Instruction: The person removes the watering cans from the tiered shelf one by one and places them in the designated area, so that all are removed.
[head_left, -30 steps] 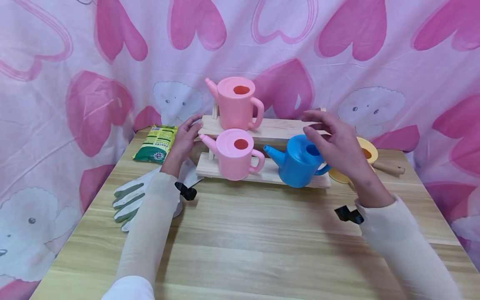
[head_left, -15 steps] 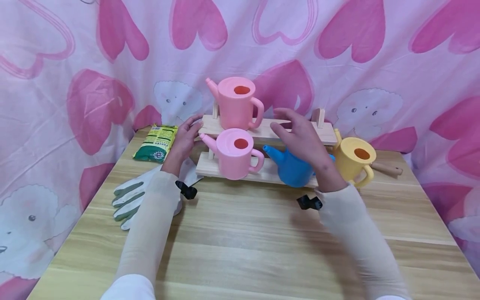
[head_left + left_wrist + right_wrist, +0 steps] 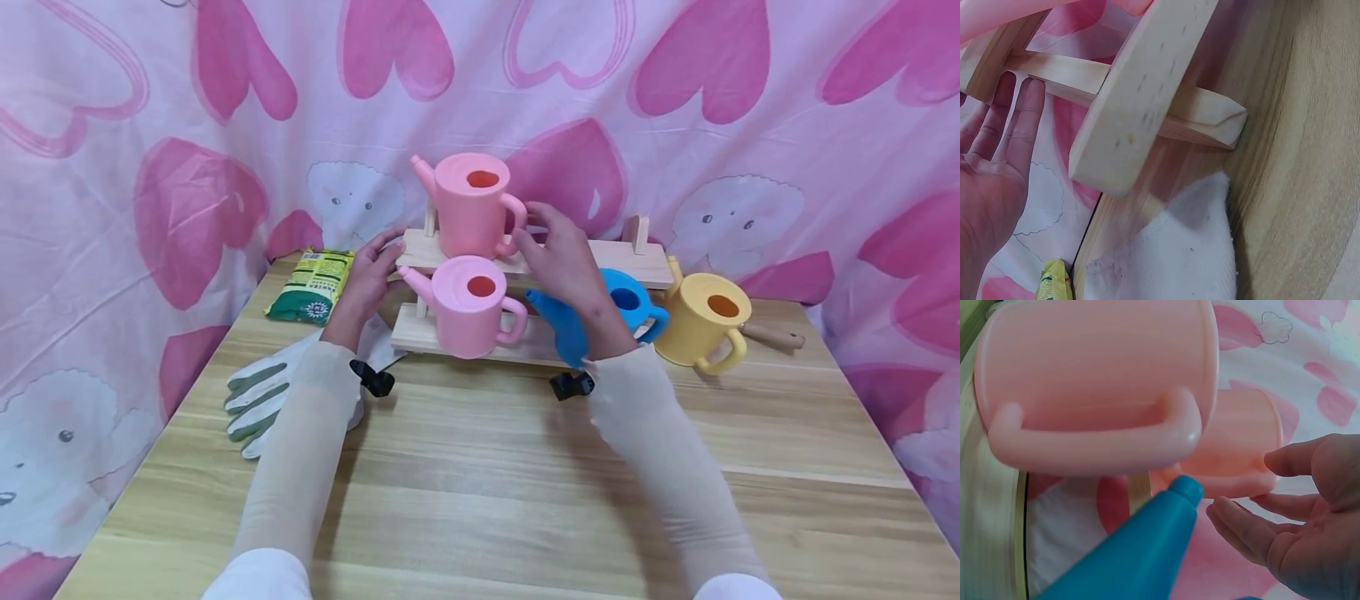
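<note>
A two-tier wooden stand (image 3: 622, 260) holds toy watering cans. On its upper board is a salmon-pink watering can (image 3: 467, 218); below sit a pink watering can (image 3: 467, 323) and a blue one (image 3: 630, 287), partly hidden behind my right arm. My left hand (image 3: 367, 279) touches the upper board's left end, its fingers (image 3: 1025, 115) straight beside the side post in the left wrist view. Beside the salmon can's handle (image 3: 1229, 487) is my right hand (image 3: 1310, 519), thumb and fingers parted around it. The blue spout (image 3: 1141, 544) rises in front in that view.
A yellow watering can (image 3: 693, 329) stands on the table right of the stand, a wooden-handled tool (image 3: 776, 337) behind it. On the left lie a white and green glove (image 3: 258, 392), partly under my forearm, and a yellow-green packet (image 3: 311, 287). A heart-patterned curtain (image 3: 570, 67) hangs behind.
My right hand has moved left from above the blue watering can to the salmon-pink can's handle, uncovering the yellow can. My left hand has stayed at the stand's end.
</note>
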`<state>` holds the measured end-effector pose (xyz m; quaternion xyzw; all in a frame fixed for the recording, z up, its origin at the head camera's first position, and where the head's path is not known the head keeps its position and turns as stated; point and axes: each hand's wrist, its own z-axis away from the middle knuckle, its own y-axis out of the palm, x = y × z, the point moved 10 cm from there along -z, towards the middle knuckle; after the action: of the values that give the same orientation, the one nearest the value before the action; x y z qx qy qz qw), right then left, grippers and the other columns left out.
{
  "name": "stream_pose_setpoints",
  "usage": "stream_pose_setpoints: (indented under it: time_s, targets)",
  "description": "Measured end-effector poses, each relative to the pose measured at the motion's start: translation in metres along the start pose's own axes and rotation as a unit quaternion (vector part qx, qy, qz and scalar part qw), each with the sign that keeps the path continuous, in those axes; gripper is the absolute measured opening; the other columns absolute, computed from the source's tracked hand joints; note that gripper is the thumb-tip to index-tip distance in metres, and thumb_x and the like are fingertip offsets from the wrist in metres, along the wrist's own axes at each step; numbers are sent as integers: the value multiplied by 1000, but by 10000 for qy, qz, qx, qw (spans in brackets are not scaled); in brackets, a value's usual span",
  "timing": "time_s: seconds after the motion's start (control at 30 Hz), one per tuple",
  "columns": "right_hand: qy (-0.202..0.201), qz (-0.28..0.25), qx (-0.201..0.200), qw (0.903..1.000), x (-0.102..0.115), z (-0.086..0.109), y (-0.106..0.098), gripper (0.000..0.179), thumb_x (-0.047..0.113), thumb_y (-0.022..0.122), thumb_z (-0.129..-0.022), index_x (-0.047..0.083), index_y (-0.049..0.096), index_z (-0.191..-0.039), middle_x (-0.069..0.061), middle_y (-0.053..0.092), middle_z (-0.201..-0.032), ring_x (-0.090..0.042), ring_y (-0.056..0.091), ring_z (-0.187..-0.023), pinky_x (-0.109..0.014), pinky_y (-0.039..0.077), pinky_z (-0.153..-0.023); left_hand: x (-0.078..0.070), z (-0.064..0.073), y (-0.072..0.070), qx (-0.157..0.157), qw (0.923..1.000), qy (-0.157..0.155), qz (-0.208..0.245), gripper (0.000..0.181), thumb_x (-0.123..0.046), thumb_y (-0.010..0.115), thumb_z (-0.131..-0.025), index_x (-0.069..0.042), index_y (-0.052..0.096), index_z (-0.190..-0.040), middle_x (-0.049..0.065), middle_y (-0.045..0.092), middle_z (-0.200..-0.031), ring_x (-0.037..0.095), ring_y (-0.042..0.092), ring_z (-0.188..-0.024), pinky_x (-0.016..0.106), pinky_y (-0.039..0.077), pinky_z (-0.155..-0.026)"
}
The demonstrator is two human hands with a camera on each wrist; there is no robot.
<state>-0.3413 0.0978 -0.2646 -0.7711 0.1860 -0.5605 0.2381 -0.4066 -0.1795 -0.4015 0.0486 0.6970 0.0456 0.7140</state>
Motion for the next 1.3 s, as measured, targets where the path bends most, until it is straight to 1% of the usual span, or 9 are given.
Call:
stream_pose_setpoints:
  time_s: [0.1,0.33,0.5,0.9,1.0,1.13,1.3]
  targets:
    - [72,-64,-59,9999,-2,-4,4,48,25,64,-104,12,52,-149,-8,59,-141,-28,61,-121,-41,59,-89,0,0,0,0,10000,12,-15,46,-33,59,-106,-22,54,-151,7,56,-147,26,59,-125,41,57,-93]
    - [89,-198,-239,9995,-5,-11,5,41,22,62,-105,8,55,-143,-11,62,-135,-28,63,-117,-41,60,-88,0,0,-1,-17,10000,44,-75,49,-35,60,-106,-21,53,-152,6,57,-147,26,60,-125,35,60,-86]
    - [11,-229,-315,9992,-3,-11,4,39,22,63,-104,7,58,-140,-11,64,-130,-27,64,-114,-41,60,-87,-1,0,-1,10,9999,80,-69,49,-34,59,-106,-20,52,-153,7,57,-145,27,61,-122,32,60,-81]
    - [-162,-225,-322,9991,2,-10,4,36,19,65,-103,6,61,-136,-10,67,-123,-24,66,-108,-39,60,-87,-1,0,-2,30,9999,116,3,51,-32,59,-107,-17,50,-154,9,58,-144,25,64,-117,32,61,-79]
    - [-123,-200,-322,9992,2,-10,4,36,20,65,-103,6,62,-136,-9,67,-122,-24,66,-108,-38,60,-86,-1,-1,-2,37,9999,120,1,51,-32,59,-107,-17,49,-154,9,58,-145,25,63,-118,31,61,-79]
    - [-19,-128,-320,9994,1,-10,2,37,22,66,-103,9,63,-138,-6,68,-122,-22,65,-109,-35,60,-86,0,-2,-2,10,9999,106,12,50,-33,60,-106,-18,51,-153,7,58,-144,26,62,-120,31,61,-79]
    - [-43,-203,-274,9994,3,-10,-4,38,20,66,-103,8,63,-138,-7,68,-122,-22,64,-108,-35,60,-85,2,-2,-3,-31,10000,78,-19,48,-35,62,-105,-22,54,-151,5,58,-145,26,62,-122,31,60,-81]
